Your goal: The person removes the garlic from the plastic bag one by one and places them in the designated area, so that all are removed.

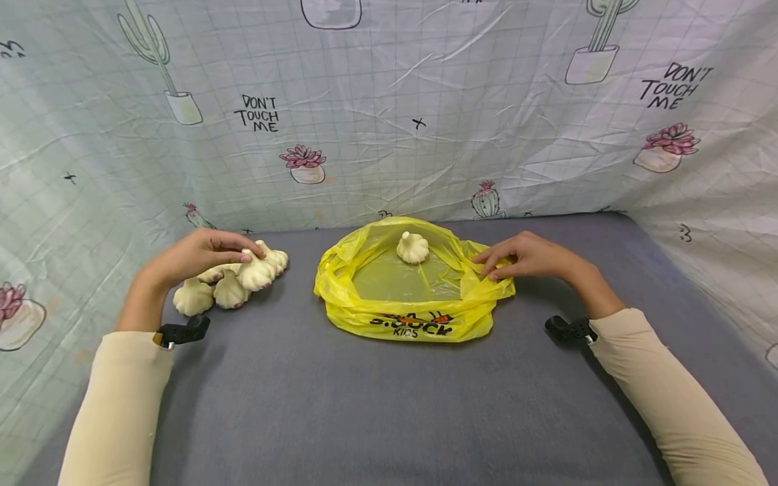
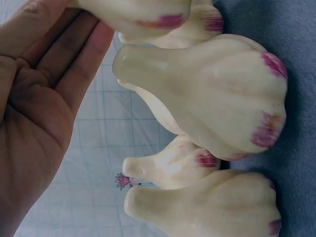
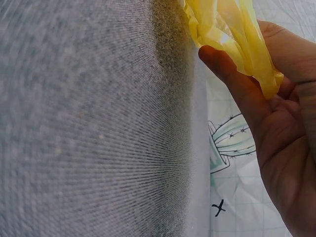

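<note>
To the left, my left hand (image 1: 197, 255) pinches a garlic bulb (image 1: 256, 274) by its stem, at the edge of a cluster of garlic bulbs (image 1: 231, 290). In the left wrist view the held bulb (image 2: 148, 15) shows a purple-marked base at the top, and several more bulbs (image 2: 207, 94) stand below it. A yellow plastic bag (image 1: 346, 316) sits open in the middle, its rim rolled outward. One garlic bulb (image 1: 413, 248) lies inside it. My right hand (image 1: 535, 255) grips the bag's right rim; the right wrist view shows yellow plastic (image 3: 256, 59) between thumb and fingers.
A grey cloth (image 1: 389, 412) covers the table. Behind it and at both sides hangs a pale checked curtain (image 1: 377, 101) with printed cacti. Each wrist wears a black camera mount, one (image 1: 185, 331) on the left and one (image 1: 568, 329) on the right.
</note>
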A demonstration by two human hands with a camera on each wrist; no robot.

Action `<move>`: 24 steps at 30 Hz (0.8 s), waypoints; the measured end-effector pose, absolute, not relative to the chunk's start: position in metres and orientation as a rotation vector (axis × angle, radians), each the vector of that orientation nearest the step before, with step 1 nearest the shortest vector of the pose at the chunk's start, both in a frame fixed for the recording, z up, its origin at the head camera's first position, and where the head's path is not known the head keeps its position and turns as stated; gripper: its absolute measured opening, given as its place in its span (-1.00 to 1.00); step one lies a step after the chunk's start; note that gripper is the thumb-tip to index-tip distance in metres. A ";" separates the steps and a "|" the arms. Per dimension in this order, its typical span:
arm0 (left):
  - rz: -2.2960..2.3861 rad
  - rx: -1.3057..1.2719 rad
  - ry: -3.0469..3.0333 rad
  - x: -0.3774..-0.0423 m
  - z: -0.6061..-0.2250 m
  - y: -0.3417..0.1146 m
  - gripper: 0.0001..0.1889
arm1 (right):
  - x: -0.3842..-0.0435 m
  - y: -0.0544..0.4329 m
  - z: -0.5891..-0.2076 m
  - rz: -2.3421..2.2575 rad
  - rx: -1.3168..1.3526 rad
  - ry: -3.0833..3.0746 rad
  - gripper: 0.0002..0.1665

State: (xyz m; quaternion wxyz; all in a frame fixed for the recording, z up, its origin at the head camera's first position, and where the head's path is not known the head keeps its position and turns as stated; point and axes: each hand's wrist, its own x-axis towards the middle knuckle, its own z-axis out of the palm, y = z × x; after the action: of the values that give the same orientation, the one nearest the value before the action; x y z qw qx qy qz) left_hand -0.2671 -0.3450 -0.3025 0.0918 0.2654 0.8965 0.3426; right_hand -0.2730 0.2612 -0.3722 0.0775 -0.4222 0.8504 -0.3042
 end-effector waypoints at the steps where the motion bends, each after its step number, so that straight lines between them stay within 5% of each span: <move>1: 1.018 0.788 2.662 -0.267 -0.303 -0.345 -0.81 | -0.273 0.261 -0.372 -0.911 -1.262 2.546 -0.83; 24: 0.884 0.748 2.607 -0.275 -0.311 -0.335 -0.79 | -0.272 0.262 -0.374 -0.890 -1.252 2.558 -0.83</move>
State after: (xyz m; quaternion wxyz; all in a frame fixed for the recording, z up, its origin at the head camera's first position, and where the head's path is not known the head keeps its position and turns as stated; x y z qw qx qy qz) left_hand -0.2749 -0.3353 -0.3112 0.1438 0.2593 0.9044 0.3066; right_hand -0.2721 0.2618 -0.3740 0.0790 -0.4182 0.8546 -0.2974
